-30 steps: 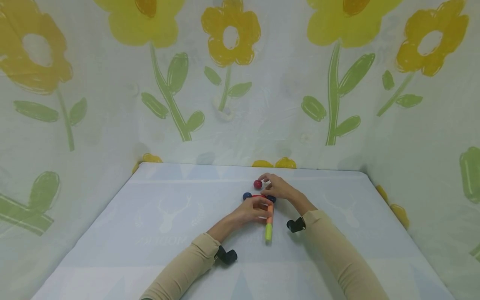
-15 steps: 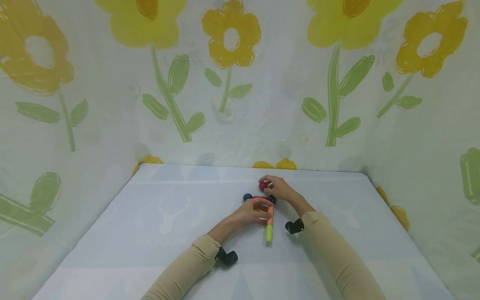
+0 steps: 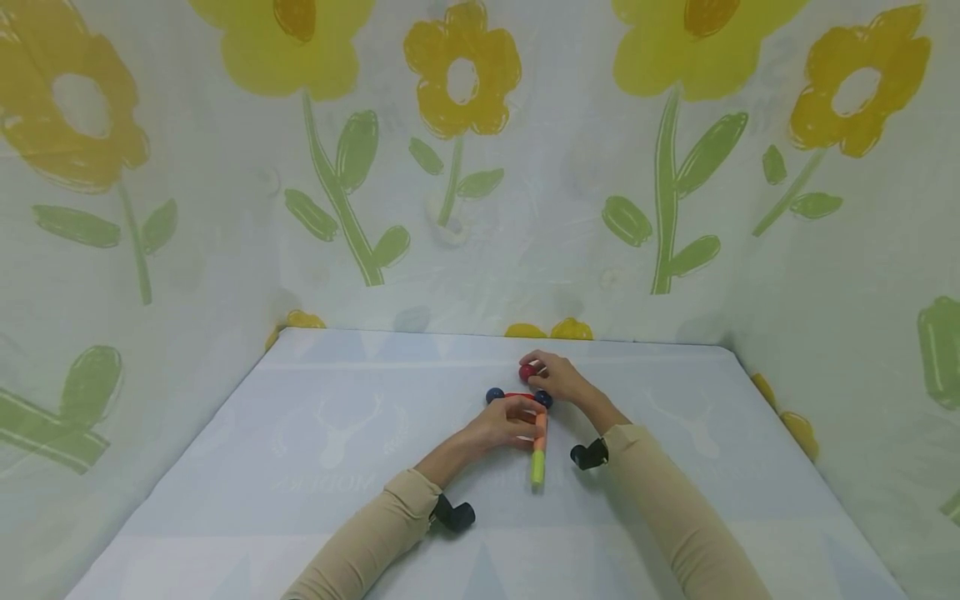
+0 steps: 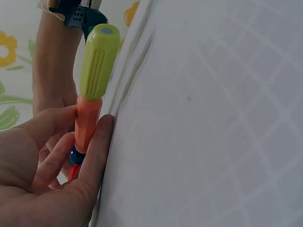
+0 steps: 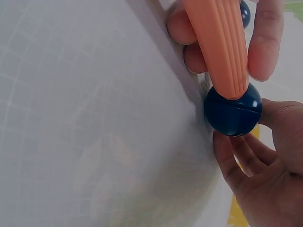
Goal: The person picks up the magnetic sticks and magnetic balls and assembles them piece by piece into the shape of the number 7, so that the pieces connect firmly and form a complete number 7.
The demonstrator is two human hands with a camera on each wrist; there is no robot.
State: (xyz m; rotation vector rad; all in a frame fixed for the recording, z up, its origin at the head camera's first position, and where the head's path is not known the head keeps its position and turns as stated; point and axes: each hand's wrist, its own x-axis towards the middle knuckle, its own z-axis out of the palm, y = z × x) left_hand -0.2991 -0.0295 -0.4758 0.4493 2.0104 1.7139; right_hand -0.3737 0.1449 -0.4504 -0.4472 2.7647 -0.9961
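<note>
My left hand pinches an orange ribbed rod between thumb and fingers. A yellow-green rod continues from its near end, and a dark blue ball sits at its far end. From that ball a red rod runs left to another blue ball; my left hand partly covers this rod. Just beyond, my right hand holds a red ball by its fingertips. In the right wrist view the dark blue ball hides the red one and some of my right fingers.
All of it lies on a table with a pale printed cloth. Behind the far edge and at both sides hangs a flower-patterned curtain. A black wrist camera sticks out at the left cuff, another black camera at the right.
The red ball, earlier at the tips of my right fingers, has shifted slightly right and nearer, and my right hand has taken hold of it. My left hand stays on the orange rod.
</note>
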